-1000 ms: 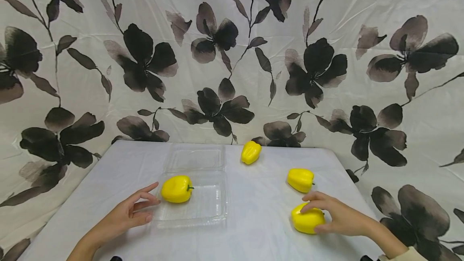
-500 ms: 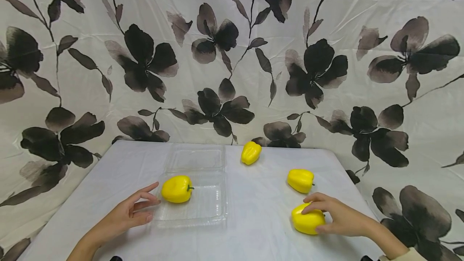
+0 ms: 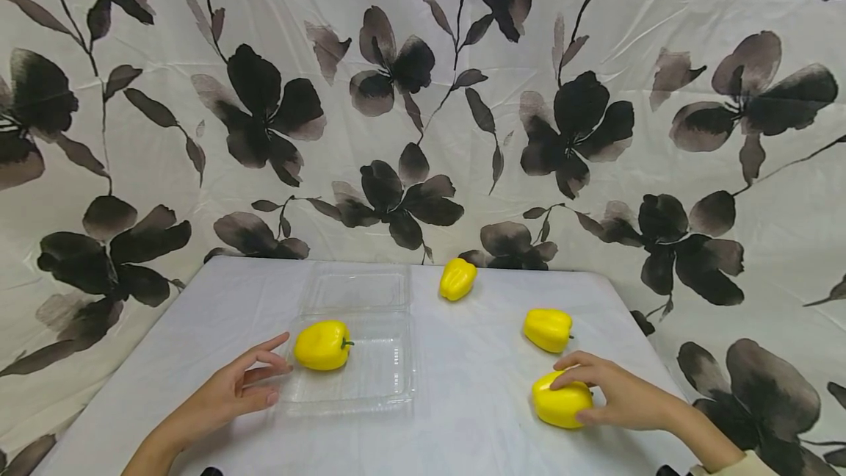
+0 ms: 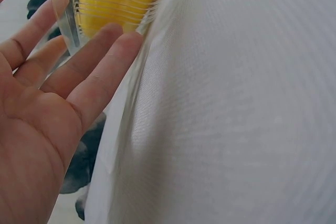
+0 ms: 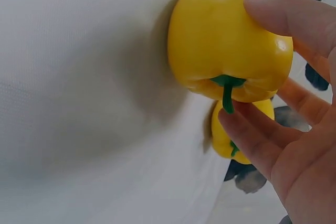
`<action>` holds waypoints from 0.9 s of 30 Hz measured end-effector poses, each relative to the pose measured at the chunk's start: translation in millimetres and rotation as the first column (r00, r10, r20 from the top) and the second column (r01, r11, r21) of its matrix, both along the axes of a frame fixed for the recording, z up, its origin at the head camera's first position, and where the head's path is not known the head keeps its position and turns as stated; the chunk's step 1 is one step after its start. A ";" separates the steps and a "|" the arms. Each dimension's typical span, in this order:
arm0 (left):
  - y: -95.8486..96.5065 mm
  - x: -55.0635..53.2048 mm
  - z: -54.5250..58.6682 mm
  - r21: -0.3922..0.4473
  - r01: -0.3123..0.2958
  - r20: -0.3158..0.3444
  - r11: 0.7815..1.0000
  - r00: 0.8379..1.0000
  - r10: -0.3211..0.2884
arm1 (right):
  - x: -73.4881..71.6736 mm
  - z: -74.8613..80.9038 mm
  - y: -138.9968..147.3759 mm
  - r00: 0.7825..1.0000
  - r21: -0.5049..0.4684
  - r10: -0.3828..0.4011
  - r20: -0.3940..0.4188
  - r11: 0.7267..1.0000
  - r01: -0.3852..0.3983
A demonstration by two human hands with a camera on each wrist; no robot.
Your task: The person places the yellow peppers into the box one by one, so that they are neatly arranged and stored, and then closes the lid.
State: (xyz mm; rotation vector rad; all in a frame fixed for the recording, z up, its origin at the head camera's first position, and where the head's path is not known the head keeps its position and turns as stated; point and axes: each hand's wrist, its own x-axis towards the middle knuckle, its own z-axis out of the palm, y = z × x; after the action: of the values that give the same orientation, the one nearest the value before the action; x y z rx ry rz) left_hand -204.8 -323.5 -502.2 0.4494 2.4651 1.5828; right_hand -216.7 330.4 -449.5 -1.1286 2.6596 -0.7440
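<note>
Right grip (image 3: 611, 394) grasps the front pepper (image 3: 555, 404), probably light, firm and slick, best held across its broad sides; left grip (image 3: 228, 389), empty and loose, flanks the box (image 3: 380, 369).

A creased, whitish backdrop (image 3: 410, 123) printed with grey-black flowers (image 3: 254, 83) and leafy stems (image 3: 457, 28) spans nine o'clock through twelve to three, faintly glossy near two. Below it, a table (image 3: 476, 402) under white cloth (image 3: 463, 358) spreads from eight o'clock through six to four.
</note>
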 end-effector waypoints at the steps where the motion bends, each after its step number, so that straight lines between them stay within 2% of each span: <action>1: -0.1 0.3 0.1 0.006 -0.002 0.004 1.000 1.000 0.002 | 0.3 0.1 -0.3 1.000 0.004 -0.002 -0.002 1.000 0.002; 4: -0.7 0.4 0.2 0.012 0.021 -0.011 1.000 1.000 -0.020 | 0.6 0.9 -2.0 1.000 0.016 -0.007 -0.006 1.000 0.007; 7: -0.6 0.0 0.0 0.015 0.014 -0.007 1.000 1.000 -0.014 | 0.6 2.0 -4.2 1.000 0.020 -0.004 -0.016 1.000 0.004; 13: -1.5 -1.2 -1.6 0.009 0.014 -0.010 1.000 1.000 -0.013 | 0.5 5.4 -10.8 0.996 0.005 0.016 -0.087 1.000 -0.015; 20: -1.1 -0.1 -0.3 0.025 0.025 -0.014 0.999 1.000 -0.024 | -4.6 11.8 -19.7 0.998 0.007 -0.025 -0.053 1.000 0.026; 27: -0.9 -0.6 -0.3 0.012 0.015 -0.009 1.000 1.000 -0.015 | -8.7 14.2 -26.9 0.998 -0.010 -0.029 -0.056 1.000 0.028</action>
State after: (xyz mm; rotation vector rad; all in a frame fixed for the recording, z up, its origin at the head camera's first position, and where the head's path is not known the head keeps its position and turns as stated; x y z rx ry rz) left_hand -205.4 -324.4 -502.5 0.4768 2.4547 1.5936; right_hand -225.4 303.5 -435.3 -1.1328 2.7264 -0.7411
